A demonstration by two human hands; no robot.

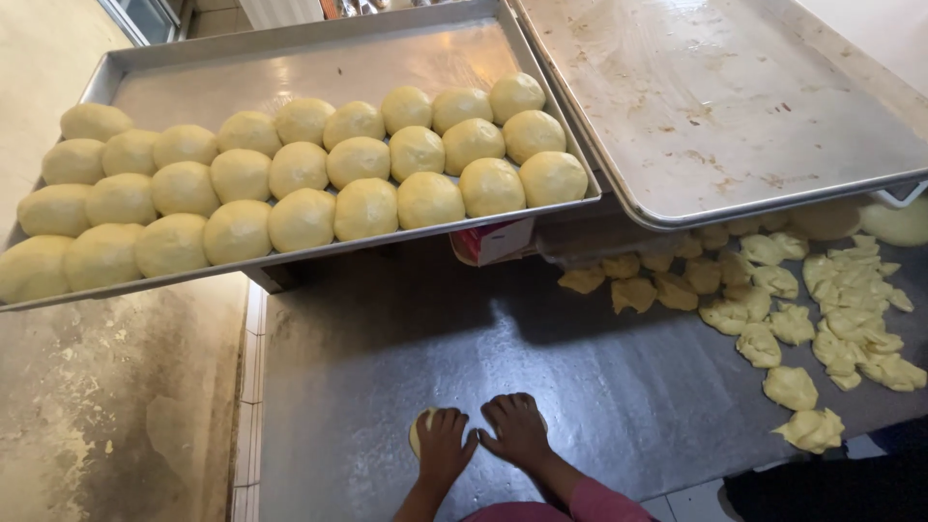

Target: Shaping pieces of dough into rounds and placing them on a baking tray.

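My left hand (443, 447) and my right hand (517, 428) lie side by side, palms down, on a flat piece of pale yellow dough (420, 429) on the steel worktop (387, 358). Only the dough's left edge shows beside my left hand; the rest is hidden under both hands. The thumbs nearly touch. A pink sleeve covers my right forearm.
A metal tray (319, 68) holding several rows of round dough balls (333, 179) overhangs the worktop at the back. An empty, smeared tray (725, 106) sits at the back right. Several torn dough pieces (822, 319) are scattered on the right. A tiled edge and stained floor lie to the left.
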